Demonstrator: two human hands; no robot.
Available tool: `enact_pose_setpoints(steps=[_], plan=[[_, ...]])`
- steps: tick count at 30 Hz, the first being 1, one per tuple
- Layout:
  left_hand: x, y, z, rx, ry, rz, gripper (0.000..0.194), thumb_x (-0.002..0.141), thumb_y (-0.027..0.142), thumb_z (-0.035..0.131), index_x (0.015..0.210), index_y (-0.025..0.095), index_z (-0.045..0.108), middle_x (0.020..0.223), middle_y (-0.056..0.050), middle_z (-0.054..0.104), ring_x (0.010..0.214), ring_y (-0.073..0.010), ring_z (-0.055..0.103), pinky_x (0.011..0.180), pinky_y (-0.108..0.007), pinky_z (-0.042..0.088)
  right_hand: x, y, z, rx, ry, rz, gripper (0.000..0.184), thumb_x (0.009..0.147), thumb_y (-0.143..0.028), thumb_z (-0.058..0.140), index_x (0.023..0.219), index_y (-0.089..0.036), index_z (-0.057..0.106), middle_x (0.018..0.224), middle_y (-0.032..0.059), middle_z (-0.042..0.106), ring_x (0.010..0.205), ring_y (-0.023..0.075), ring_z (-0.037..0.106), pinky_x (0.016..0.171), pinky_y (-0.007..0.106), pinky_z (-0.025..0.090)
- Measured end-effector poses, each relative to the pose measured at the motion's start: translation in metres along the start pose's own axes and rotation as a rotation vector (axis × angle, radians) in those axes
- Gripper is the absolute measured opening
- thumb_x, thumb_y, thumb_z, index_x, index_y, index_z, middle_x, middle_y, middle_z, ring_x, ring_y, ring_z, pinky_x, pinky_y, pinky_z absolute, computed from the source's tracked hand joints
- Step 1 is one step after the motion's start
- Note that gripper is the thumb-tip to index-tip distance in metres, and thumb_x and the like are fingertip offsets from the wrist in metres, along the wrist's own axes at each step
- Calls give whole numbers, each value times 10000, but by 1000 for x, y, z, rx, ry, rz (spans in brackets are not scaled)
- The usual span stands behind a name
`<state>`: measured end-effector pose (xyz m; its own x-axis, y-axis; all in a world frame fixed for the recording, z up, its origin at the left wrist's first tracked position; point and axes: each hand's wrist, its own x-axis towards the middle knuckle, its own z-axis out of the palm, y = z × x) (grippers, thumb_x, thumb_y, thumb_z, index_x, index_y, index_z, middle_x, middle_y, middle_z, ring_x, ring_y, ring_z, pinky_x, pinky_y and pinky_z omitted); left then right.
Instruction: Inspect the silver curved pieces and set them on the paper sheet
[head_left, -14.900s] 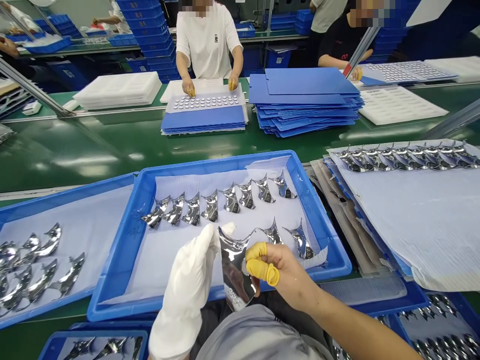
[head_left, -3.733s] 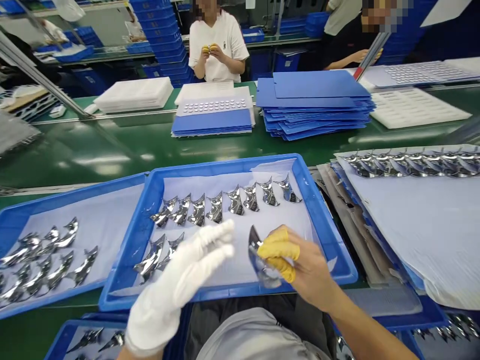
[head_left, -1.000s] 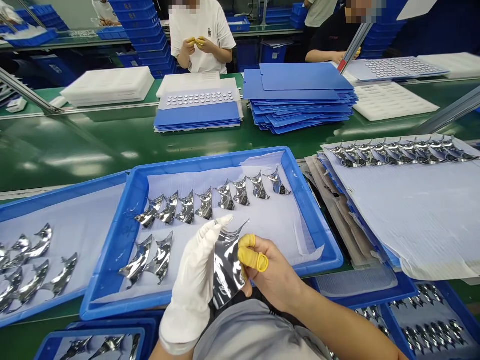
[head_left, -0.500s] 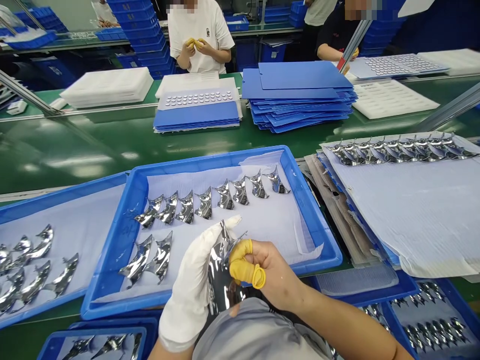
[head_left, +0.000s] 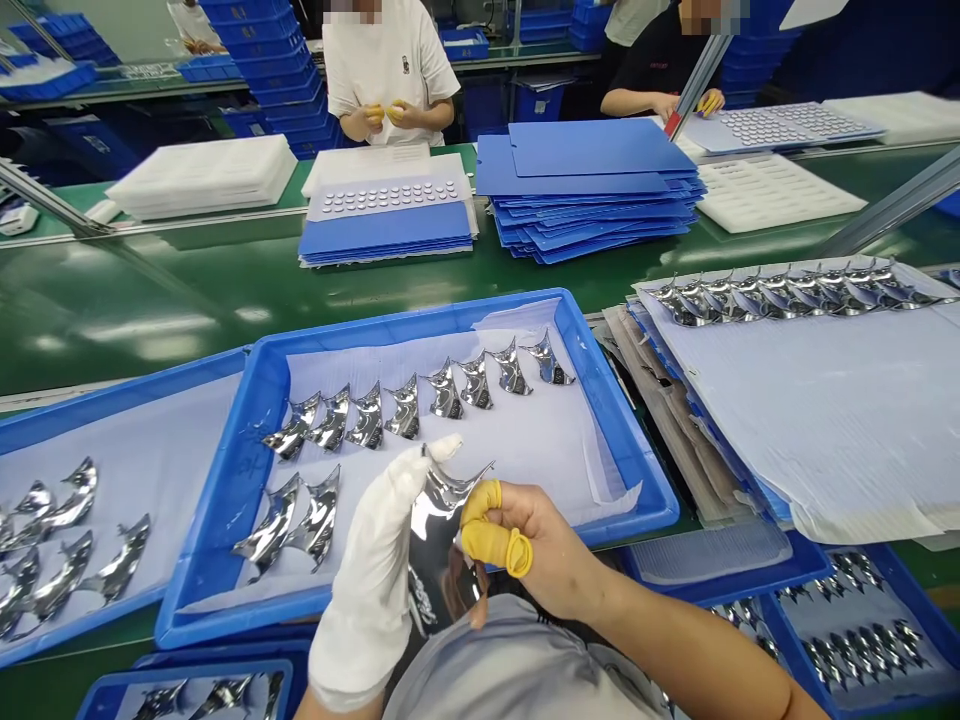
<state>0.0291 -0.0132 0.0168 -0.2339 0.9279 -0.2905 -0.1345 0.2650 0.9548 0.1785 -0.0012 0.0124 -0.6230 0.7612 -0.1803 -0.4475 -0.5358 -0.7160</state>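
Observation:
A shiny chrome-plated curved part (head_left: 442,540) with pointed corners is held close to my body, over the near edge of the blue tray (head_left: 247,470). My left hand (head_left: 371,560), in a white glove, grips its left side. My right hand (head_left: 525,540), with yellow finger cots on thumb and forefinger, pinches its right edge. Behind my hands, the tray's white liner carries a row of similar chrome parts (head_left: 405,405). Two more chrome parts (head_left: 315,515) lie nearer, to the left of my gloved hand.
At left, another blue tray (head_left: 187,400) holds several chrome parts. On the right, a lined stack (head_left: 825,400) bears a row of them. Across the green bench (head_left: 375,300) stand blue sheets (head_left: 592,185) and white foam (head_left: 202,175). A co-worker (head_left: 390,70) faces me.
The chrome part has turned in my hands, so its broad face and pale marking now show more. Both hands keep their hold. The co-worker opposite has lowered their hands slightly.

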Motion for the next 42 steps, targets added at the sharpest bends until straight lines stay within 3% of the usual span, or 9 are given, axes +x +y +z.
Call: enact_pose_setpoints(steps=[3, 7, 14, 22, 31, 38, 42], plan=[[1, 8, 0, -64, 35, 53, 371, 773, 428, 747, 1081, 220, 744, 1099, -58, 744, 1010, -267, 696, 847, -325, 584, 0, 5, -8, -64, 4, -50, 386, 798, -493, 738, 757, -161, 545, 634, -45, 535, 517, 78, 548, 487, 212, 488], [-3, 3, -11, -107, 12, 152, 308, 760, 331, 789, 1056, 261, 744, 1063, -25, 747, 1007, -220, 686, 872, -278, 568, 3, 9, -15, -113, -5, -111, 389, 829, -505, 709, 768, -154, 552, 698, -18, 543, 595, 83, 548, 583, 234, 468], [-10, -2, -18, -13, -41, 334, 359, 745, 210, 804, 1084, 307, 742, 1078, 15, 741, 1007, -168, 668, 897, -211, 550, 8, 10, -20, -199, -12, -187, 394, 846, -519, 682, 729, -167, 550, 689, -20, 511, 613, 95, 508, 631, 257, 468], [-8, -1, -25, 5, -45, 242, 345, 833, 289, 726, 1178, 305, 721, 1112, -10, 745, 1057, -190, 672, 934, -232, 538, 0, -6, -16, -690, -8, -578, 224, 984, -284, 541, 882, -150, 689, 758, 24, 581, 692, 111, 501, 661, 242, 425], [-3, -5, -31, -81, -87, 175, 284, 850, 283, 705, 1131, 282, 744, 1123, -18, 740, 1071, -206, 658, 919, -234, 534, -3, -5, -8, -926, -17, -641, 140, 970, -181, 560, 969, -140, 693, 768, 29, 582, 672, 98, 501, 617, 212, 413], [-3, -8, -40, -25, -107, 252, 261, 892, 264, 660, 1136, 323, 734, 1145, 18, 728, 1054, -161, 645, 938, -208, 508, 3, -2, -4, -996, -26, -653, 179, 995, -179, 496, 947, -151, 667, 803, 63, 610, 717, 127, 543, 640, 241, 454], [-2, -5, -44, 71, -112, 306, 342, 915, 282, 633, 1250, 337, 673, 1126, 7, 723, 1036, -163, 637, 992, -248, 473, 8, 4, -1, -1034, -2, -715, 170, 993, -172, 499, 956, -163, 664, 777, 49, 604, 704, 126, 541, 619, 237, 452]])
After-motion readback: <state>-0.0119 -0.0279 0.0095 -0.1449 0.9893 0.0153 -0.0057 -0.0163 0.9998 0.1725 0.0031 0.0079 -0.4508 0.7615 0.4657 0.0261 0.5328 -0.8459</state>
